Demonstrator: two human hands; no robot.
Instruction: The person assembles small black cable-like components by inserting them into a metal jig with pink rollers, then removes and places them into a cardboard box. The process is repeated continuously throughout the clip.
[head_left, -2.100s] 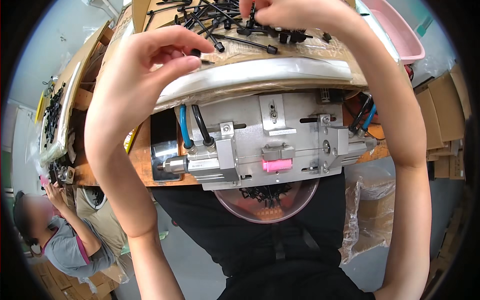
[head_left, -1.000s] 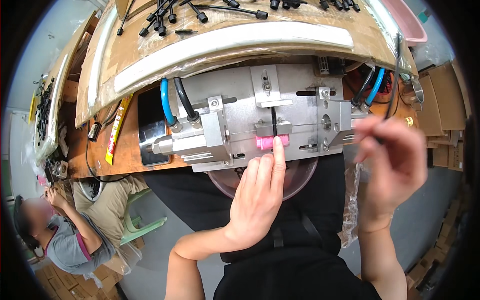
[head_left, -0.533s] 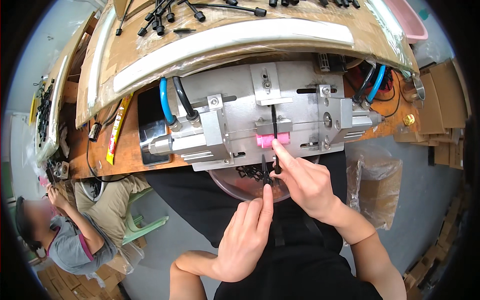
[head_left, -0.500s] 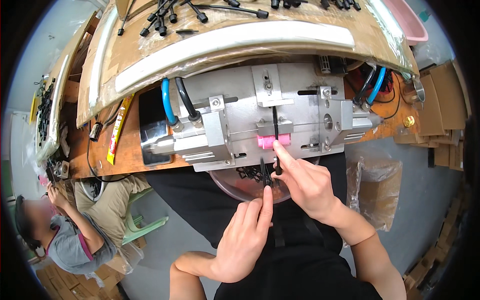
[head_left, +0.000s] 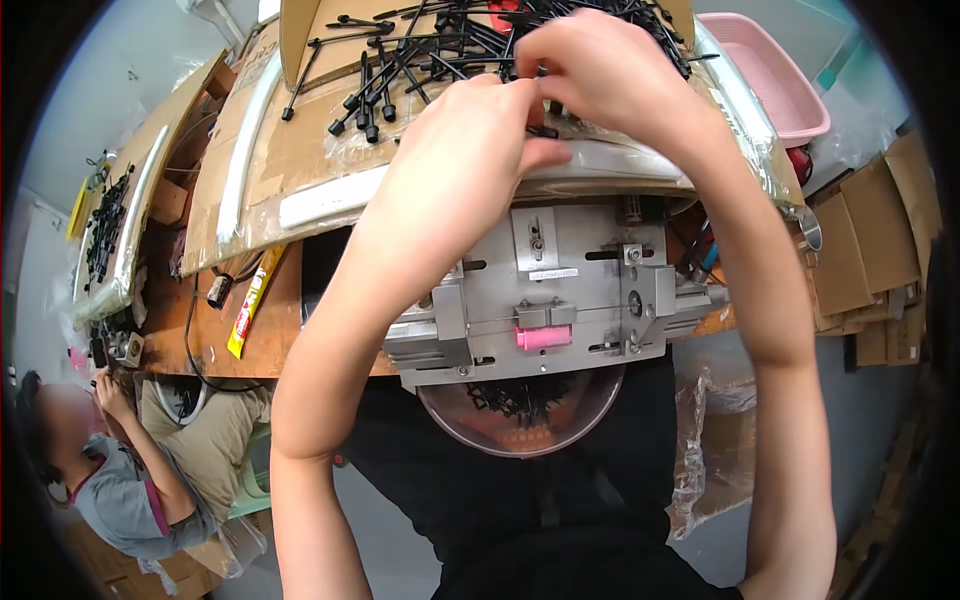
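Observation:
Both my hands are raised over the cardboard-topped shelf, close together at a heap of thin black rods with thick end caps [head_left: 480,45]. My left hand [head_left: 465,140] has its fingers curled toward the heap, largely hidden behind the hand, and its thumb points right. A short black end shows beside that thumb; whether it is held is unclear. My right hand [head_left: 605,75] is bent down, fingers curled and pinched together at the rods, and hides what is in them. Below, the metal clamping fixture [head_left: 590,270] carries a pink block [head_left: 543,337] with no rod across it.
A clear bowl [head_left: 525,445] with small black parts sits at my lap under the fixture. A yellow packet [head_left: 255,300] lies on the wooden bench, left. A pink basin [head_left: 765,80] stands far right, cardboard boxes [head_left: 870,250] below it. Another person [head_left: 130,490] works at left.
Both hands have moved up and away from the fixture to the rod heap. The black rod that lay over the pink block is gone from there. The view has tilted upward.

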